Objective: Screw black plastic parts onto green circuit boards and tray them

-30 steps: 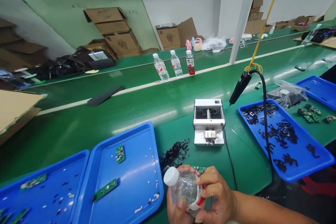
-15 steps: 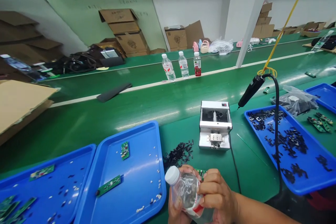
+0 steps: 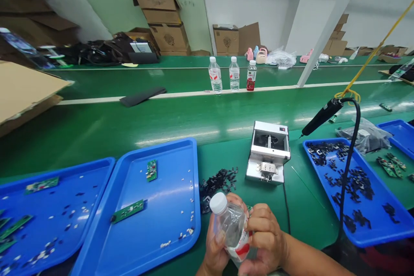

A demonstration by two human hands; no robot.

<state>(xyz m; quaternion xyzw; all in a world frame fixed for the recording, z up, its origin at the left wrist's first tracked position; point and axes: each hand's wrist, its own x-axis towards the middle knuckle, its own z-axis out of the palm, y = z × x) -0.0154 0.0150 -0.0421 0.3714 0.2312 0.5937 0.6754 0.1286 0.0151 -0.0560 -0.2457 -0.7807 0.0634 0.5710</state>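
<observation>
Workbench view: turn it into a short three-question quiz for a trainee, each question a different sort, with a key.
1. True or false: the bottle between the left hand and right hand has its white cap on.

2. The tip of the black tool on the yellow cord points:
a) straight up
b) down and to the left
c) up and to the right

3. How many green boards lie in the blue tray just left of the black parts?

Key: 1 true; 2 b; 3 two
</observation>
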